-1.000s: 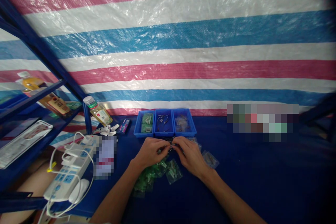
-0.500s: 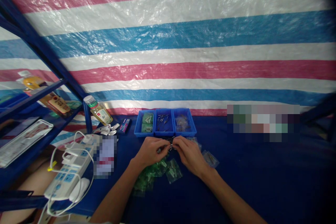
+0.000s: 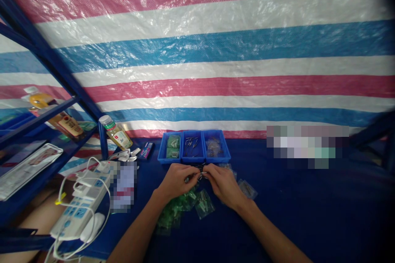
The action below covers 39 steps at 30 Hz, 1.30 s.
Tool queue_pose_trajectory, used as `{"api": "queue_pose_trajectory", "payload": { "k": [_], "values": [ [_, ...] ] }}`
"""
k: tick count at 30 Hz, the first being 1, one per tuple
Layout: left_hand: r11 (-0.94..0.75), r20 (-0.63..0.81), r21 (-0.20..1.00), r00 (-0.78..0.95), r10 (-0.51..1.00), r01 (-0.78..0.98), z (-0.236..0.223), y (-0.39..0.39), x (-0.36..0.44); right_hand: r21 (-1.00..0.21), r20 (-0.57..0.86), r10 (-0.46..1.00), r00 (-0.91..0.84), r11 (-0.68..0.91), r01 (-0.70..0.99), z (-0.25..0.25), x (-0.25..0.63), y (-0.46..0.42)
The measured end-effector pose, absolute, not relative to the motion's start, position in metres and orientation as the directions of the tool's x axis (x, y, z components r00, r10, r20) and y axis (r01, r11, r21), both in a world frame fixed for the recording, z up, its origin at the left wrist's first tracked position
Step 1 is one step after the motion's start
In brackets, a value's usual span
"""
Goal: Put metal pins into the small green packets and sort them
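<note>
My left hand [image 3: 177, 181] and my right hand [image 3: 224, 185] meet at the middle of the table, fingers pinched on a small dark metal part [image 3: 200, 174]. Its exact shape is hidden by my fingers. Just beyond my hands stand three blue plastic bins side by side: the left bin [image 3: 163, 150] holds green packets, the middle bin [image 3: 193, 146] holds thin metal pins, and the right bin [image 3: 216, 146] holds clear bagged parts. Below my hands lie green plastic packets [image 3: 174, 213] and a clear bag [image 3: 204, 204] with green contents.
A small clear bag [image 3: 247, 189] lies right of my right hand. A white power strip [image 3: 78, 209] with cords, a juice bottle [image 3: 115, 132] and a blue metal shelf [image 3: 46, 90] stand at left. A striped tarp [image 3: 216, 65] hangs behind the blue-covered table [image 3: 293, 201].
My hands stay pinched together on the small part with little visible movement. The whole scene sits slightly lower in the view than before.
</note>
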<state>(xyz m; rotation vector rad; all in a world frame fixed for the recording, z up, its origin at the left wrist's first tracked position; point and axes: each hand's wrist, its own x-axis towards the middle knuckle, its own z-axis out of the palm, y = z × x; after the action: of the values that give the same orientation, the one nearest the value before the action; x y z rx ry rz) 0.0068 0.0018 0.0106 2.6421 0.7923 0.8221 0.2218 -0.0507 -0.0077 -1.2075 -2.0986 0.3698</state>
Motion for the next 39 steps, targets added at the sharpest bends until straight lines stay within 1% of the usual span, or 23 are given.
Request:
{"api": "queue_pose_trajectory", "payload": {
  "k": [2, 7, 11, 13, 17, 20, 23, 25, 35, 39],
  "values": [
    [-0.817, 0.446, 0.391, 0.689, 0.571, 0.425, 0.011, 0.002, 0.007, -0.542, 0.415, 0.850, -0.326, 0.519, 0.661, -0.009, 0.222, -0.050],
    [-0.822, 0.437, 0.378, 0.700, 0.565, 0.427, 0.013, 0.003, 0.006, -0.581, 0.428, 0.857, -0.287, 0.504, 0.640, -0.010, 0.223, -0.050],
    [-0.827, 0.455, 0.374, 0.694, 0.558, 0.420, 0.011, 0.003, 0.005, -0.547, 0.461, 0.828, -0.318, 0.547, 0.633, -0.012, 0.223, -0.050],
    [-0.827, 0.458, 0.376, 0.692, 0.558, 0.419, 0.010, 0.003, 0.006, -0.540, 0.467, 0.829, -0.307, 0.542, 0.644, -0.014, 0.224, -0.049],
    [-0.824, 0.454, 0.379, 0.691, 0.563, 0.422, 0.013, 0.002, 0.006, -0.560, 0.463, 0.849, -0.254, 0.502, 0.659, -0.014, 0.226, -0.048],
    [-0.816, 0.439, 0.388, 0.692, 0.573, 0.429, 0.015, 0.002, 0.006, -0.582, 0.454, 0.850, -0.265, 0.509, 0.634, -0.013, 0.226, -0.048],
    [-0.806, 0.420, 0.397, 0.693, 0.585, 0.440, 0.016, 0.002, 0.006, -0.568, 0.450, 0.844, -0.292, 0.523, 0.636, -0.013, 0.226, -0.048],
    [-0.805, 0.419, 0.399, 0.693, 0.587, 0.440, 0.016, 0.002, 0.007, -0.555, 0.456, 0.844, -0.281, 0.517, 0.652, -0.014, 0.225, -0.048],
    [-0.806, 0.425, 0.394, 0.690, 0.585, 0.441, 0.018, 0.001, 0.007, -0.524, 0.419, 0.881, -0.220, 0.432, 0.734, -0.020, 0.227, -0.045],
    [-0.808, 0.463, 0.379, 0.663, 0.588, 0.451, 0.015, 0.001, 0.007, -0.597, 0.383, 0.918, -0.104, 0.332, 0.730, -0.022, 0.228, -0.043]
  ]
}}
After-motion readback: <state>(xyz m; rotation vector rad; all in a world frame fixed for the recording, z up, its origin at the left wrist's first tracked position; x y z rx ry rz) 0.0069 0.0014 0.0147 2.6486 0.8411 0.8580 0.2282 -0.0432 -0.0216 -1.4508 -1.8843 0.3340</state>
